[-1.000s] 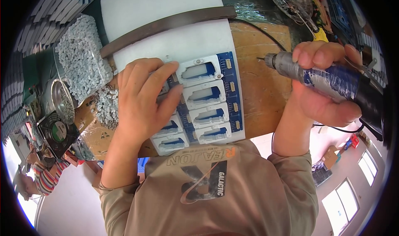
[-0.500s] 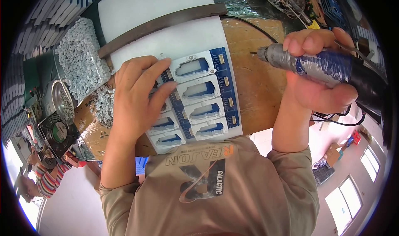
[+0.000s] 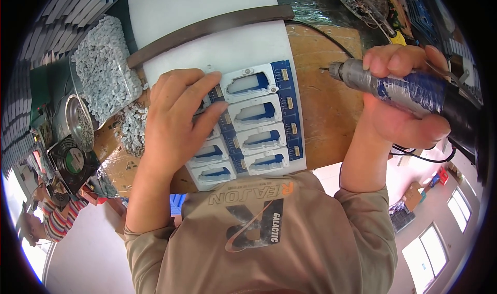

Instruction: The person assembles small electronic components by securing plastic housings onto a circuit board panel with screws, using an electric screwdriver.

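Note:
Two columns of white plastic frames [image 3: 252, 109] with oblong openings lie on blue circuit boards [image 3: 293, 109], all resting on a white foam sheet [image 3: 202, 1]. My left hand [image 3: 178, 107] lies over the upper left part of these boards, fingers stretched and thumb apart. It covers the frames beneath it. To the right of the boards, my right hand [image 3: 396, 94] grips a powered screwdriver [image 3: 414, 91] with a grey nose and blue, tape-wrapped body. Its thin bit points left and stays clear of the frames. A screw [image 3: 273, 89] sits at the top right frame's corner.
A dark curved bar [image 3: 212, 31] crosses the foam. At left are a clear tray [image 3: 106, 69] of small pale grey parts, a loose pile of them [image 3: 133, 128], a metal bowl [image 3: 80, 128] of tiny pieces and a fan [image 3: 72, 162]. Another metal bowl [image 3: 362, 1] stands far right; a person [image 3: 57, 221] is at lower left.
The view has shifted a little, so the boards and foam appear slightly farther right. Both hands keep nearly the same pose, and the screwdriver remains in my right hand.

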Motion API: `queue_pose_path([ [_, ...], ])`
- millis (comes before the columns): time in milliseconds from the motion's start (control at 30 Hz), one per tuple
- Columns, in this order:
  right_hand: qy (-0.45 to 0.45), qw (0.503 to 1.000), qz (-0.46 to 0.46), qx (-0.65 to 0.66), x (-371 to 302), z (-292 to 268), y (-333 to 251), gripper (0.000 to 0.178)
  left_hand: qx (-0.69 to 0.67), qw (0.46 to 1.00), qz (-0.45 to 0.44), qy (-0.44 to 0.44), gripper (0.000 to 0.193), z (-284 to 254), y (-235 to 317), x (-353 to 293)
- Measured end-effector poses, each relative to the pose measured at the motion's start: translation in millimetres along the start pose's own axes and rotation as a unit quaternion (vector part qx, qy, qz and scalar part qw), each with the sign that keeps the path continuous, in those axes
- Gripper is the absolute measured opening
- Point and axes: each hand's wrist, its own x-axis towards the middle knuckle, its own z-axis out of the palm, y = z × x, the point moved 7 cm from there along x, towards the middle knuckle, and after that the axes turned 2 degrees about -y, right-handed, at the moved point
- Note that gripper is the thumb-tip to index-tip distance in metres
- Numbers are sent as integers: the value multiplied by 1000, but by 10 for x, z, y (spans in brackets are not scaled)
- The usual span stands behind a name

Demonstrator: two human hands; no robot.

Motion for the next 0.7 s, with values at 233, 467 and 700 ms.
queue_pose_path([
  [233, -33, 997, 8, -70, 23, -44, -28, 93, -19, 999, 25, 23, 35, -19, -24, -12],
  [467, -30, 999, 1, -37, 43, -14, -16, 92, -4, 997, 66, 47, 27, -7, 28, -57],
  [700, -16, 1000, 0, -19, 32, -21, 3, 91, 69, 991, 104, 37, 35, 60, 94, -81],
])
